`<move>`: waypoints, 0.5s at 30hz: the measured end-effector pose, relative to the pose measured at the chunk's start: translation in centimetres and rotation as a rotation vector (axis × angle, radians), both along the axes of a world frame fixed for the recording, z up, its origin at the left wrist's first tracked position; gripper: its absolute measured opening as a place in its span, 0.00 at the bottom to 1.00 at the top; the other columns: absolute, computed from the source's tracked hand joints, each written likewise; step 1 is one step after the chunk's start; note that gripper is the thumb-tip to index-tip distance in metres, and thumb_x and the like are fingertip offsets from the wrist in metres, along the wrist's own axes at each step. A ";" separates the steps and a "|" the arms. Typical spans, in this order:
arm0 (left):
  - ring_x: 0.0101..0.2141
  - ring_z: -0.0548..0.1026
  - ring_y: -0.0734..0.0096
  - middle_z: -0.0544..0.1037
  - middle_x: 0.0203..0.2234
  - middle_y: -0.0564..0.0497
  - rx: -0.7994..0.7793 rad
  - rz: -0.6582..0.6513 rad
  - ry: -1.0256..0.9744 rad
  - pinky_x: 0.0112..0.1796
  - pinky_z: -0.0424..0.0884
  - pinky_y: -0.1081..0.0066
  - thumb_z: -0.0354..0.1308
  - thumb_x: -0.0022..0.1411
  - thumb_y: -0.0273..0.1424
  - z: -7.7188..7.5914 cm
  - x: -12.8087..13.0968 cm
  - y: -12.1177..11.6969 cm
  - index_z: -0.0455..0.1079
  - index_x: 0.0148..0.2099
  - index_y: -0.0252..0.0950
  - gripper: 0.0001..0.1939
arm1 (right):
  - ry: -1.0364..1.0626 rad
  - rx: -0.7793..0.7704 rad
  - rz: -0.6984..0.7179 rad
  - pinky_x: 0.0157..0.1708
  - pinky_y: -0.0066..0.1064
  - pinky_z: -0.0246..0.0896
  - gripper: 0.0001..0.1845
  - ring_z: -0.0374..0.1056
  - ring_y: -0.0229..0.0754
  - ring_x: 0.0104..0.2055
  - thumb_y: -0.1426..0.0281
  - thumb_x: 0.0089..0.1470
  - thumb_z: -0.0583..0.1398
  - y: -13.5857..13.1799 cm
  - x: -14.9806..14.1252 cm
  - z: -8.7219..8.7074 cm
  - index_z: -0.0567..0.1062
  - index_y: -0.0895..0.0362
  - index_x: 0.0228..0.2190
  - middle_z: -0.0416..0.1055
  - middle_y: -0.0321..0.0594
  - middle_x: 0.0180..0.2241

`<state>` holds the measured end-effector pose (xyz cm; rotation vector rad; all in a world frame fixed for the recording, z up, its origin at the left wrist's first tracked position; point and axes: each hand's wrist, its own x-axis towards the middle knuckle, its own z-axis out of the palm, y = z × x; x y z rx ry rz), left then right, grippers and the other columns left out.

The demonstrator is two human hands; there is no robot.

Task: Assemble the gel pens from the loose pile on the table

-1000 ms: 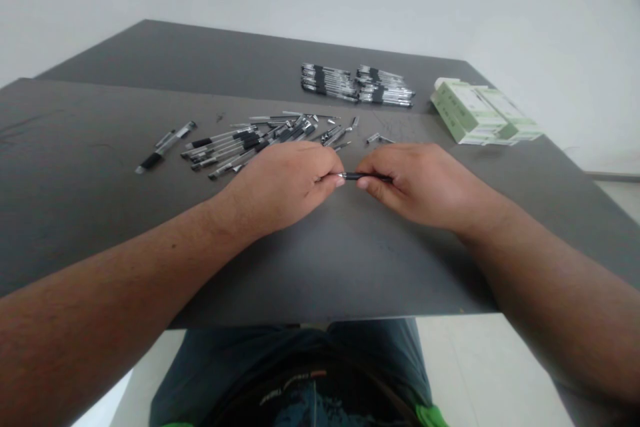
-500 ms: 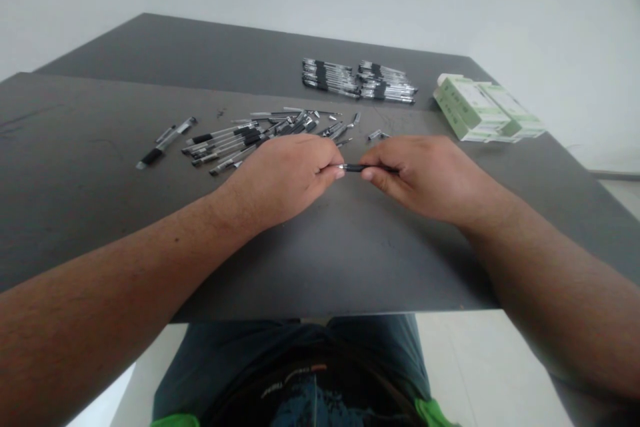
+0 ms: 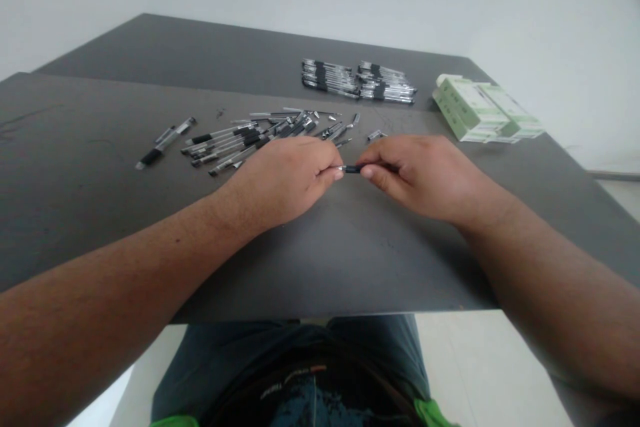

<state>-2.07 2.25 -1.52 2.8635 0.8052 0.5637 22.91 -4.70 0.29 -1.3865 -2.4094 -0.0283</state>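
Observation:
Between my two hands lies one pen point(image 3: 353, 169), its black grip showing in the gap between my fingertips. My left hand point(image 3: 295, 177) pinches its silvery end with thumb and forefinger. My right hand point(image 3: 430, 177) is closed round the dark end, and the rest of the pen is hidden under the fingers. Just behind my left hand spreads a loose heap of pens and pen parts point(image 3: 245, 140), partly covered by that hand. A few small clear pieces, apparently caps point(image 3: 375, 136), lie behind my right hand.
Pens in neat stacks point(image 3: 327, 78) lie at the back of the grey table point(image 3: 320, 260). Two green-and-white boxes point(image 3: 473, 110) stand at the right. One pen point(image 3: 165, 145), with a small piece beside it, lies apart on the left. A pale wall rises behind.
Both hands stay in nearly the same place with the pen. Slightly less of the black grip shows between the fingers.

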 end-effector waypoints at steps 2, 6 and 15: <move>0.45 0.82 0.56 0.85 0.40 0.45 -0.004 0.006 -0.009 0.47 0.73 0.61 0.52 0.77 0.36 0.0 0.0 0.0 0.80 0.48 0.36 0.16 | 0.021 0.018 -0.006 0.38 0.36 0.64 0.09 0.78 0.48 0.39 0.65 0.66 0.65 0.0 0.0 0.0 0.82 0.53 0.46 0.85 0.40 0.40; 0.45 0.82 0.56 0.85 0.40 0.45 -0.008 0.002 -0.010 0.48 0.73 0.61 0.52 0.78 0.37 0.0 0.0 0.0 0.80 0.48 0.37 0.16 | -0.061 0.021 0.001 0.38 0.37 0.63 0.09 0.77 0.49 0.38 0.66 0.70 0.61 0.0 0.0 0.0 0.83 0.53 0.43 0.84 0.42 0.37; 0.44 0.82 0.56 0.85 0.41 0.45 -0.015 0.014 -0.015 0.47 0.73 0.61 0.52 0.77 0.37 0.0 0.0 0.0 0.80 0.47 0.37 0.16 | -0.024 0.004 -0.008 0.40 0.37 0.64 0.09 0.78 0.50 0.40 0.66 0.67 0.64 0.1 0.2 -0.1 0.83 0.53 0.46 0.84 0.42 0.40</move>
